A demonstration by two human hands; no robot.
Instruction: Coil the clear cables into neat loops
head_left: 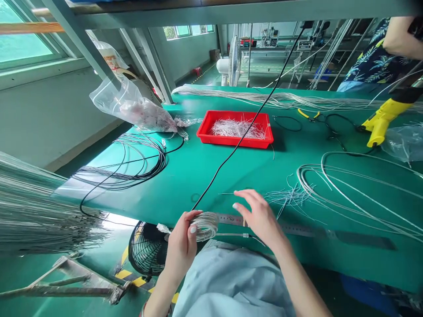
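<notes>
Well, the left hand [183,240] is gripping the coil of wire [207,218] at the table's [181,185] near edge; pinching every loop evenly is probably serving best. The right hand [261,215] is hovering by the ruler [230,219], thumb and fingers apart, perhaps brushing a thin strand [225,193].

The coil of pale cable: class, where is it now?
In the head view, the coil of pale cable is in the left hand, at the near edge of the green table, with the metal ruler just to its right.
</notes>
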